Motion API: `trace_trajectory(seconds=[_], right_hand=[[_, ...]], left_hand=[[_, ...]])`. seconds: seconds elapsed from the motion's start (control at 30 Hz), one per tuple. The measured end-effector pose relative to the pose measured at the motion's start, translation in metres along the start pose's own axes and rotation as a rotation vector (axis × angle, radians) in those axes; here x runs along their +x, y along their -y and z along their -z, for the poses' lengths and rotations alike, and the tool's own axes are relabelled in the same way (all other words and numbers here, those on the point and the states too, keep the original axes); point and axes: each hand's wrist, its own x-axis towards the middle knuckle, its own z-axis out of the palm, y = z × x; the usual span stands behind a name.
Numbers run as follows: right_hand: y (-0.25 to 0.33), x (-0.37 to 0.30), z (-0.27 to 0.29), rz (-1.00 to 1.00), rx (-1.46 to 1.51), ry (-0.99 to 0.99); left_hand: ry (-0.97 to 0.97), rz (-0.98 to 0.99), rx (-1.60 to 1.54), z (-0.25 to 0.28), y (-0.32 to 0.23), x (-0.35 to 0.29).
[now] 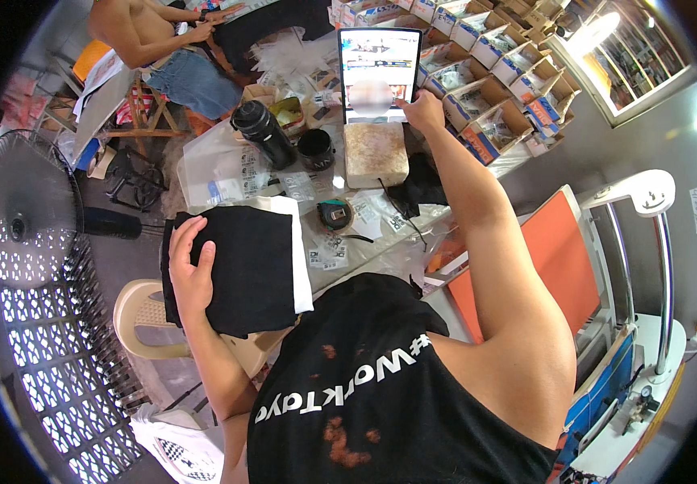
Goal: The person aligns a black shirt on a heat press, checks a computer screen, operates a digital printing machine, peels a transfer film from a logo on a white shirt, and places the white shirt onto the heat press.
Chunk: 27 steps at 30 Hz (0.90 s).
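Observation:
My left hand (192,270) lies with spread fingers on a folded black cloth (251,266). White cloth (301,258) sticks out beneath it along the right side. My right arm reaches far forward to an upright tablet (380,48) with a lit screen. There my right hand (425,113) has a finger stretched out to the screen's lower right edge; its other fingers are partly hidden. A pale, worn block (376,157) stands directly in front of the tablet.
A black flask (264,133), a black mug (316,149) and a tape measure (334,214) stand on the plastic-covered table (364,262). Open boxes (477,101) fill the back right. A fan (26,210) runs at left. Another person (143,36) works at far left. Orange board (538,262) leans right.

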Motion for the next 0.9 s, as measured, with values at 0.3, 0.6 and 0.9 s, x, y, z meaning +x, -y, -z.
trace_trajectory(seconds=[0.3,0.6,0.9], right_hand=[[-0.004,0.000,-0.001,0.039,0.050,-0.023],[-0.023,-0.029,-0.017,0.127,0.160,-0.098],[-0.081,-0.130,0.004,0.347,0.235,0.131]], left_hand=[[0.011,-0.008,0.006,-0.001,0.001,0.002],[0.038,-0.011,0.080,-0.005,0.008,-0.001],[0.087,0.024,0.043,0.002,0.044,0.005]])
